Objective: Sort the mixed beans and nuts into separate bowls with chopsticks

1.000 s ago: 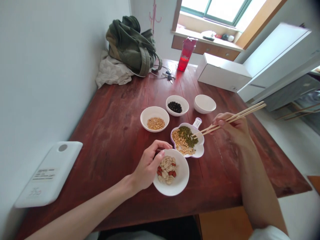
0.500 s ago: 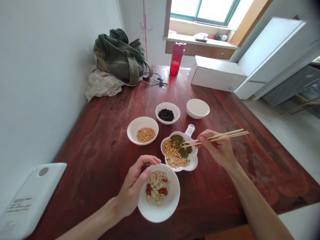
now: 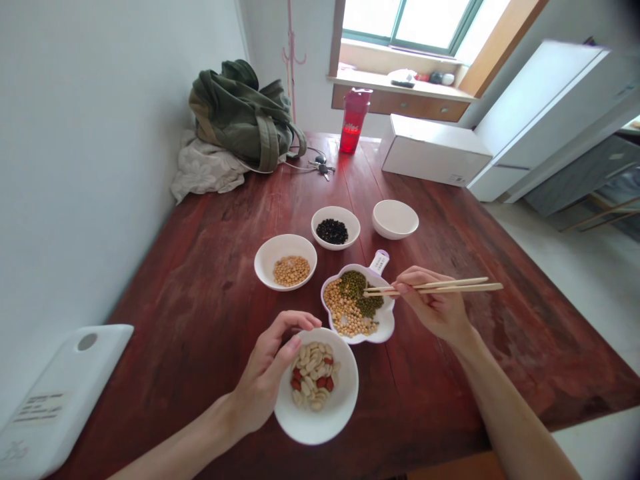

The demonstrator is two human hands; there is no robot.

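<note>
My right hand [image 3: 437, 307] is closed around a pair of wooden chopsticks [image 3: 460, 287]. Their tips meet over the green beans [image 3: 370, 305] in a flower-shaped white dish [image 3: 385, 330] with a purple rim and a short handle; yellow soybeans [image 3: 345, 313] share that dish. Whether the tips pinch anything is too small to tell. With thumb and fingers at its left rim, my left hand [image 3: 265, 373] grips a white bowl [image 3: 320, 430]. Pale seeds [image 3: 315, 360] and a few red-skinned peanuts [image 3: 325, 383] lie inside. This bowl stands just in front of the dish.
Behind the dish are a bowl of soybeans [image 3: 265, 260], a bowl of black beans [image 3: 353, 220] and a white bowl [image 3: 395, 220] without contents. Farther back stand a green bag [image 3: 235, 113], keys [image 3: 323, 167], a red bottle [image 3: 354, 123] and a white box [image 3: 435, 150]. A white device [image 3: 65, 393] lies left.
My right hand has shifted slightly down, and the chopsticks lie flatter with their tips closer together over the green beans. My left hand and its bowl have barely moved.
</note>
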